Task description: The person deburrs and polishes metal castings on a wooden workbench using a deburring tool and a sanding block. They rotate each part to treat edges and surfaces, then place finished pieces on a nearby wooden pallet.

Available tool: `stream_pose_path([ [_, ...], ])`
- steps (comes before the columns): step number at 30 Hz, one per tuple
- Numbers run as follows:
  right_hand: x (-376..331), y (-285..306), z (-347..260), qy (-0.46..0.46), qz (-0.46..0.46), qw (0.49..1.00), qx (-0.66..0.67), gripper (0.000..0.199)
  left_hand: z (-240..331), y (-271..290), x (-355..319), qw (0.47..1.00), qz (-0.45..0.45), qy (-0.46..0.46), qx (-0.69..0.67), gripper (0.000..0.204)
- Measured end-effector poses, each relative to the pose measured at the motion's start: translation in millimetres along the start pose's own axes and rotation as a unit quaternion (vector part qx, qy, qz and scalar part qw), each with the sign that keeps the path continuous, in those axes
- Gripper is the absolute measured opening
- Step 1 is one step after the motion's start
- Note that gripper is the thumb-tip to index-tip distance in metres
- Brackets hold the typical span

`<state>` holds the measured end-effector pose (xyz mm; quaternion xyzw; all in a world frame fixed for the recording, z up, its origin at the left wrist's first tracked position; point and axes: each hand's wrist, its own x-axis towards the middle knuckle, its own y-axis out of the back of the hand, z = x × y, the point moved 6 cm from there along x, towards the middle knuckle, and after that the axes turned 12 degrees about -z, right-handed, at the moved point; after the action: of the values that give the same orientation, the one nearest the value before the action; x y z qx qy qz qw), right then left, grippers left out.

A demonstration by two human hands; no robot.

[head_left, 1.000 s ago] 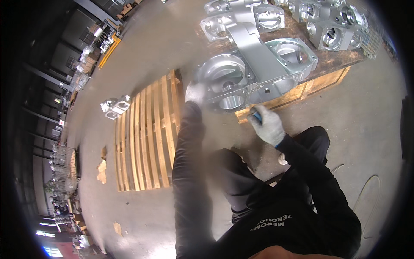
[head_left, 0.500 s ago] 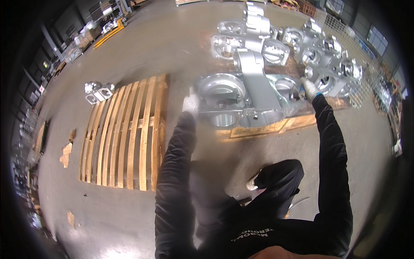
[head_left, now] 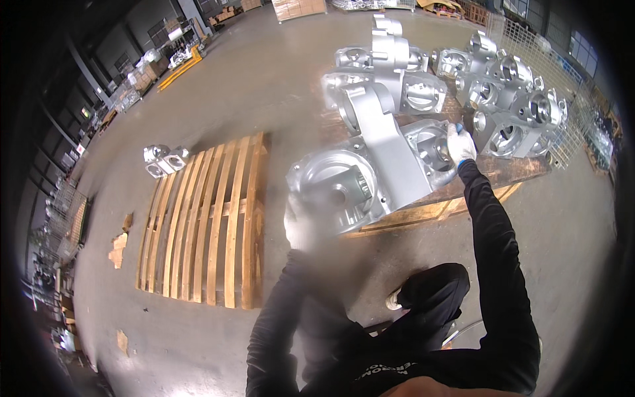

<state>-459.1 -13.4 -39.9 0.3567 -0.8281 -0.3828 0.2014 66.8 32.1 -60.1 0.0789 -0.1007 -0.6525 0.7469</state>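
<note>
A large silver cast-metal housing [head_left: 395, 159] with round flanged openings lies slantwise between my hands. Its left end juts past the near edge of a wooden pallet [head_left: 423, 215]. My left hand [head_left: 296, 223], in a white glove, grips the left rim; a blurred patch hides part of its fingers. At the opposite end my gloved right hand [head_left: 461, 143] is closed round the rim beside a round bore. Whether the housing still rests on the pallet is hidden beneath it. Right behind it stands a similar silver housing [head_left: 390, 56].
More silver castings [head_left: 506, 129] crowd the right side of the pallet, with wire mesh [head_left: 529, 49] behind them. A slatted wooden pallet [head_left: 211, 218] lies on the floor to the left, a small casting [head_left: 164, 161] at its far corner. Cardboard scraps [head_left: 118, 250] lie further left.
The housing has turned, its left end swinging nearer to me. My left hand has come nearer with it, and my right hand has shifted slightly left, now wrapped on the rim.
</note>
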Motion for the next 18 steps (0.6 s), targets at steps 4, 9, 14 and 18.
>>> stream_pose_path([
  [4, -19, 9, 23, 0.010, 0.032, 0.994, 0.105, 0.063, 4, 4, -2, 0.999, -0.012, 0.034, 0.031, 0.070],
  [9, -44, -5, 81, -0.001, 0.079, 0.945, 0.317, 0.057, 64, -7, -3, 0.984, -0.087, -0.096, 0.119, 0.049],
  [14, -110, -25, 113, -0.019, 0.238, 0.848, 0.473, 0.065, 91, -11, 40, 0.918, -0.168, -0.328, 0.147, 0.061],
  [18, -151, -29, 82, 0.099, 0.259, 0.772, 0.572, 0.044, 15, -12, 96, 0.950, -0.265, -0.093, -0.137, 0.077],
])
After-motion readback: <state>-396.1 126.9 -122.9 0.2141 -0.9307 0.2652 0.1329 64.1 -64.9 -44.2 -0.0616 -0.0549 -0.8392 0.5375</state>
